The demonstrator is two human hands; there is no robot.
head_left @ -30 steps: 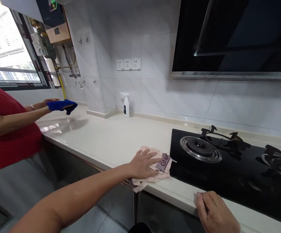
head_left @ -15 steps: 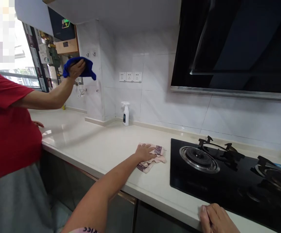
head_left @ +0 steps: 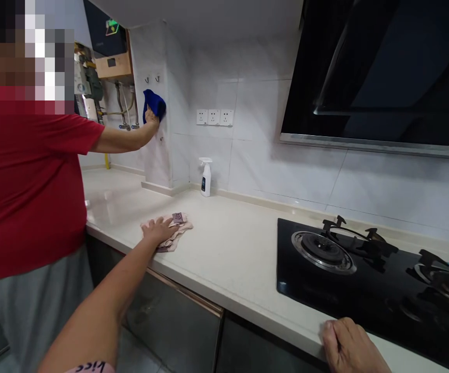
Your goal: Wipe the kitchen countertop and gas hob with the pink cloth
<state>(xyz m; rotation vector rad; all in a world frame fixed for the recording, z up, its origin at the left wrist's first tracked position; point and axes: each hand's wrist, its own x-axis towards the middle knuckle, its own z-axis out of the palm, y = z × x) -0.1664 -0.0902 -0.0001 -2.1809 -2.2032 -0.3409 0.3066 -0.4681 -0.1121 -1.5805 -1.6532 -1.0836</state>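
Observation:
My left hand (head_left: 159,231) lies flat, fingers spread, on a pink cleaning cloth (head_left: 181,228) with a dark label, pressing it against the pale countertop (head_left: 235,243). The cloth is crumpled under the palm, partly hidden by it. Beside the stove's front edge, my right hand (head_left: 350,342) rests on the counter edge with its fingers curled in, and nothing shows in it.
At left a person in a red shirt (head_left: 30,191) holds a blue cloth (head_left: 154,103) against the wall pillar. A white spray bottle (head_left: 206,178) stands by the backsplash. A black gas stove (head_left: 298,280) is at right, below a dark range hood (head_left: 383,72).
My left hand has slid left along the counter with the pink cloth. The other person has moved right, bringing the blue cloth onto the pillar. My right hand stays at the counter edge.

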